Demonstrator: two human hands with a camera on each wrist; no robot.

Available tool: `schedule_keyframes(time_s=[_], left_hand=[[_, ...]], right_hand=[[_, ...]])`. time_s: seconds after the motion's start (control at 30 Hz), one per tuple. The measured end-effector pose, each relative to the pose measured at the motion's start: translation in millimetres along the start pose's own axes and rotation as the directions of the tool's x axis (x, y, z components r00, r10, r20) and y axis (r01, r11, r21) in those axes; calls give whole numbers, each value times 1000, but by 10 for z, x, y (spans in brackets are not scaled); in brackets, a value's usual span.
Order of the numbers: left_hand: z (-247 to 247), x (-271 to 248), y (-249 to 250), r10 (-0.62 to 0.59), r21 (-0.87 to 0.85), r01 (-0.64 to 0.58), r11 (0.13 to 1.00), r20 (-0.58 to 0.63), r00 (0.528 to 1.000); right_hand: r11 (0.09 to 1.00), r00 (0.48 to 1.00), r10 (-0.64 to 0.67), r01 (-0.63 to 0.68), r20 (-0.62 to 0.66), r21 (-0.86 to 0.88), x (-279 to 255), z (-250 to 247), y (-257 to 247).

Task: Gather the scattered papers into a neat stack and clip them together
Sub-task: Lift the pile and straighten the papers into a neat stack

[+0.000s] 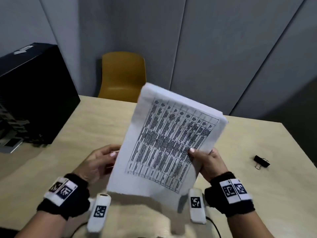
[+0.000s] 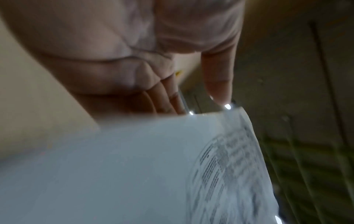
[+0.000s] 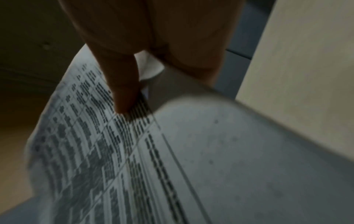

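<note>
A stack of white papers (image 1: pixel 164 143) with a printed table on the top sheet is held up above the wooden table (image 1: pixel 82 121), tilted. My left hand (image 1: pixel 101 160) sits at the stack's left edge, fingers curled behind it. My right hand (image 1: pixel 207 162) pinches the right edge, thumb pressed on the printed face. In the left wrist view the papers (image 2: pixel 134 166) fill the lower half below the left hand's fingers (image 2: pixel 218 81). In the right wrist view the thumb (image 3: pixel 122 91) presses on the printed sheet (image 3: pixel 114 151). A black binder clip (image 1: pixel 261 161) lies on the table to the right.
A black box-like case (image 1: pixel 32 93) stands at the table's left side. A yellow chair (image 1: pixel 122 74) is behind the far edge. Grey wall panels (image 1: pixel 205 40) stand behind. A dark cable (image 1: pixel 214 224) trails near the front edge.
</note>
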State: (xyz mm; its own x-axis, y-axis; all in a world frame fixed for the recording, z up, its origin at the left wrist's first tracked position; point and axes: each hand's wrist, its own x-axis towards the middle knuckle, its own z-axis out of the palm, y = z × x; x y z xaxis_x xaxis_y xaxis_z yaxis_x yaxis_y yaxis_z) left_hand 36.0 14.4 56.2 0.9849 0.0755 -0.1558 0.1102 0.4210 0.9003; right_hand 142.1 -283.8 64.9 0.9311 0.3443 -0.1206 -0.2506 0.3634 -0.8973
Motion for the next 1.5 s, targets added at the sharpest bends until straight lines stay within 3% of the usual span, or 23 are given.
schedule_keyframes(time_s=[0.07, 0.13, 0.3, 0.4, 0.5, 0.7, 0.87, 0.97, 1.07, 1.2, 1.27, 1.4, 1.5], left_hand=[[86, 52, 118, 22, 148, -34, 988, 85, 996], [220, 125, 173, 94, 275, -106, 956, 58, 994], [448, 166, 4, 285, 376, -237, 896, -75, 956], [568, 180, -99, 393, 422, -302, 855, -146, 908], [551, 191, -196, 378, 448, -276, 850, -156, 913], [460, 151, -380, 245, 434, -145, 889, -184, 952], [561, 99, -278, 276, 405, -156, 901, -257, 926], [582, 86, -223, 265, 444, -173, 879, -154, 952], [555, 40, -96, 384, 489, -285, 824, -114, 916], [648, 62, 166, 529, 303, -470, 829, -154, 834], [730, 96, 248, 536, 268, -474, 839, -256, 804], [952, 200, 305, 522, 318, -417, 852, -452, 724], [945, 271, 303, 466, 240, -401, 884, -515, 719]], right_hand=[[991, 998, 27, -18, 64, -135, -19, 29, -21], [981, 995, 4, 15, 97, -195, -39, 120, -19], [953, 984, -175, 165, -18, -253, -15, 245, 98], [922, 954, -281, 240, -100, -304, 16, 307, 158], [909, 940, -315, 260, -128, -326, 23, 323, 226], [880, 961, -257, 189, -102, -436, -47, 268, 399], [882, 948, -293, 217, -125, -418, -43, 277, 317], [868, 957, -275, 207, -89, -451, -71, 273, 292], [871, 953, -290, 226, -85, -437, -161, 326, 215], [822, 873, -479, 407, -96, -400, -215, 452, -50], [807, 847, -516, 433, -124, -402, -201, 564, -166], [871, 832, -464, 367, -304, -326, -104, 771, -256], [908, 820, -411, 332, -398, -255, -60, 802, -264]])
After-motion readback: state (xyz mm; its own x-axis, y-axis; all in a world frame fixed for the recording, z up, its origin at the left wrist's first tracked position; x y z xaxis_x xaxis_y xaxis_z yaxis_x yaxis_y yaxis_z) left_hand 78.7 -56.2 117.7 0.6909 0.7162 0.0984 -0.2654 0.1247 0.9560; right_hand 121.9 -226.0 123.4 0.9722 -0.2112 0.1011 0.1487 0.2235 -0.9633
